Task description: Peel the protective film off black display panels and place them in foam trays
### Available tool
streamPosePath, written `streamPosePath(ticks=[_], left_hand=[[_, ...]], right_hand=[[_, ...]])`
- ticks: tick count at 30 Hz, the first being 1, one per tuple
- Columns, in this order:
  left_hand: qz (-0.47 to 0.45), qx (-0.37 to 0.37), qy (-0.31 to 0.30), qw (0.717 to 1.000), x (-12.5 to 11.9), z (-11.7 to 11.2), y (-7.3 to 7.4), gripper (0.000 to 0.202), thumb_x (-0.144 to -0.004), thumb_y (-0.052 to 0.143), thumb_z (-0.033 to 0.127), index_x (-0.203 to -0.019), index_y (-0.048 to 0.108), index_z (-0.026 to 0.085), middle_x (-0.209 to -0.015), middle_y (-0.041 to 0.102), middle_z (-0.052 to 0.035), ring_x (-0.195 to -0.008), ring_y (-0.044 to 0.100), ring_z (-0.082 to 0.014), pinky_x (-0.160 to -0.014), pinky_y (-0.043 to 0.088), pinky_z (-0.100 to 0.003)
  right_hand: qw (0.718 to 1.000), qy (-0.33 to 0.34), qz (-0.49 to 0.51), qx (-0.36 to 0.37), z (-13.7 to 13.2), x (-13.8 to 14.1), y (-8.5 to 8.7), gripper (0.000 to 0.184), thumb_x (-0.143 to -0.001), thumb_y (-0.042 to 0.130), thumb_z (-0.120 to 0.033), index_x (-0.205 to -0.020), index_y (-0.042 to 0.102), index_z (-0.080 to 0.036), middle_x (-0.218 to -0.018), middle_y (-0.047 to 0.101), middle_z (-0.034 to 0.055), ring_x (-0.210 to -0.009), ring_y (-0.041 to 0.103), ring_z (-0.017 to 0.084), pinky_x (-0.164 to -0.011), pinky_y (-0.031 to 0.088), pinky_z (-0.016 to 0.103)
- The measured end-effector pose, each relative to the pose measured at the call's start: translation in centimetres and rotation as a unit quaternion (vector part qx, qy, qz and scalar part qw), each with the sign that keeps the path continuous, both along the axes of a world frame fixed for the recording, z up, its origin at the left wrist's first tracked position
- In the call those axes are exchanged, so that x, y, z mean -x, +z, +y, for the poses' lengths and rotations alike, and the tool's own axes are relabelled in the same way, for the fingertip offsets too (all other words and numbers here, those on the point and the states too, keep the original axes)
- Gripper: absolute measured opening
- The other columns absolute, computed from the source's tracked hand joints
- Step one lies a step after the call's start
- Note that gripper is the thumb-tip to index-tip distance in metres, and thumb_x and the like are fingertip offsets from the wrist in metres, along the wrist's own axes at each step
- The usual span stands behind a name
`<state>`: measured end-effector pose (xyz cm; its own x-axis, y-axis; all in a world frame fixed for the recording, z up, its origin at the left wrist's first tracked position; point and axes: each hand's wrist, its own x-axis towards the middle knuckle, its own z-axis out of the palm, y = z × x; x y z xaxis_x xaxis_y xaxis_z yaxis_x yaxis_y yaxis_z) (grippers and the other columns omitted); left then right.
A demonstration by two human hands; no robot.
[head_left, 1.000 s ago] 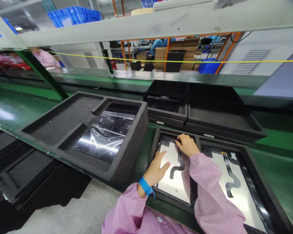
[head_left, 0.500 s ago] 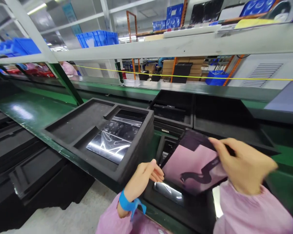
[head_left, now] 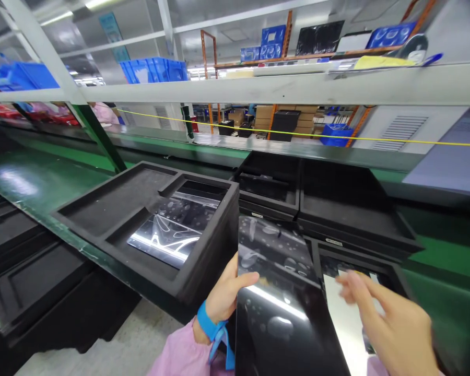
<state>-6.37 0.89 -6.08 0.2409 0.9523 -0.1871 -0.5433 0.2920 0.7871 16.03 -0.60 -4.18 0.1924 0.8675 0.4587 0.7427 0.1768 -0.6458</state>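
Observation:
My left hand (head_left: 227, 292) grips the left edge of a glossy black panel (head_left: 282, 303), thumb on its face, holding it up in front of me with the dark side showing. My right hand (head_left: 387, 318) hovers to the right of the panel, blurred, fingers spread and holding nothing. Below them lies a black foam tray (head_left: 399, 277) with another pale panel (head_left: 347, 318) in its right pocket. A blue band (head_left: 211, 329) is on my left wrist.
A stack of black foam trays (head_left: 141, 219) stands at the left, with a shiny panel (head_left: 168, 235) in its near pocket. More black trays (head_left: 325, 193) sit behind on the green belt (head_left: 446, 256). Shelves with blue bins (head_left: 152, 70) run overhead.
The panel was lifted out of the tray's left pocket and turned over, its dark glossy side now up. My right hand has let go of it and my left hand has gripped its edge.

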Motion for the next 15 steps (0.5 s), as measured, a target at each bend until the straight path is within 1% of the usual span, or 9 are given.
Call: streamPosePath(ticks=[1,2,4,5,7,9,12,14,15], left_hand=[[0.005,-0.017,-0.014,1.0,-0.4,-0.1,0.2,0.053,-0.066,0.067,0.012,-0.117,0.055,0.017,-0.113,0.067,-0.0055,-0.11,0.058,-0.027,-0.095,0.043,-0.036],[0.013,-0.038,-0.03,0.999,-0.8,-0.3,0.5,0.051,-0.067,0.067,0.012,-0.117,0.055,0.018,-0.117,0.065,-0.0053,-0.114,0.056,-0.0267,-0.097,0.041,-0.036],[0.046,-0.087,-0.059,0.993,-1.5,-0.5,1.1,0.051,-0.071,0.065,0.013,-0.121,0.054,0.02,-0.126,0.06,-0.0036,-0.123,0.048,-0.0247,-0.104,0.035,-0.035],[0.068,-0.109,-0.066,0.99,-1.8,-0.6,1.3,0.053,-0.074,0.063,0.014,-0.124,0.051,0.022,-0.131,0.056,-0.0025,-0.127,0.044,-0.0234,-0.107,0.031,-0.034],[0.109,-0.139,-0.067,0.982,-2.3,-0.5,1.7,0.057,-0.077,0.061,0.016,-0.131,0.045,0.024,-0.14,0.047,-0.0007,-0.134,0.033,-0.0211,-0.112,0.023,-0.032],[0.13,-0.16,-0.058,0.977,-2.8,-0.2,2.0,0.062,-0.08,0.059,0.017,-0.137,0.036,0.025,-0.143,0.042,-0.0006,-0.136,0.029,-0.0197,-0.113,0.02,-0.031],[0.109,-0.177,-0.074,0.975,-3.5,0.4,2.4,0.081,-0.077,0.062,0.014,-0.143,0.016,0.025,-0.137,0.047,-0.0048,-0.125,0.044,-0.0215,-0.108,0.029,-0.034],[0.099,-0.187,-0.099,0.972,-3.9,0.6,2.7,0.094,-0.072,0.064,0.01,-0.144,0.006,0.026,-0.132,0.051,-0.0065,-0.11,0.055,-0.0211,-0.104,0.034,-0.037],[0.093,-0.192,-0.107,0.971,-4.1,0.6,2.9,0.097,-0.071,0.065,0.007,-0.144,0.004,0.027,-0.13,0.052,-0.0068,-0.104,0.058,-0.0204,-0.103,0.035,-0.038]], right_hand=[[0.998,0.004,0.023,0.062,2.0,-0.9,0.1,0.064,-0.079,0.036,-0.076,-0.062,0.063,-0.021,-0.058,0.058,0.0034,-0.054,0.056,0.02,-0.05,0.039,0.03],[0.994,0.015,0.051,0.1,3.9,-1.5,0.1,0.07,-0.073,0.033,-0.082,-0.053,0.055,-0.019,-0.054,0.055,0.0043,-0.051,0.053,0.02,-0.048,0.037,0.029],[0.99,0.019,0.076,0.116,6.8,-2.2,-0.4,0.071,-0.073,0.028,-0.084,-0.047,0.039,-0.019,-0.047,0.046,0.0029,-0.045,0.046,0.017,-0.044,0.033,0.027],[0.99,0.02,0.085,0.113,7.8,-2.3,-0.7,0.069,-0.075,0.028,-0.083,-0.047,0.035,-0.02,-0.045,0.043,0.0019,-0.043,0.043,0.015,-0.042,0.032,0.026],[0.991,0.011,0.091,0.096,8.9,-2.4,-1.2,0.066,-0.079,0.029,-0.077,-0.05,0.039,-0.019,-0.046,0.045,0.0012,-0.042,0.043,0.015,-0.042,0.032,0.025],[0.994,-0.014,0.082,0.066,9.2,-2.6,-1.4,0.064,-0.08,0.034,-0.073,-0.057,0.053,-0.016,-0.05,0.051,0.0027,-0.048,0.05,0.017,-0.046,0.037,0.026],[0.996,-0.064,0.054,-0.004,9.0,-3.1,-1.2,0.06,-0.081,0.039,-0.065,-0.081,0.069,-0.013,-0.069,0.063,0.0078,-0.069,0.06,0.024,-0.065,0.044,0.031],[0.995,-0.077,0.042,-0.056,8.8,-3.3,-0.8,0.054,-0.085,0.04,-0.057,-0.096,0.069,-0.013,-0.086,0.066,0.0097,-0.086,0.061,0.025,-0.079,0.044,0.033],[0.992,-0.08,0.037,-0.085,8.5,-3.3,-0.4,0.05,-0.087,0.04,-0.053,-0.099,0.069,-0.013,-0.093,0.066,0.0095,-0.091,0.06,0.024,-0.085,0.043,0.033]])
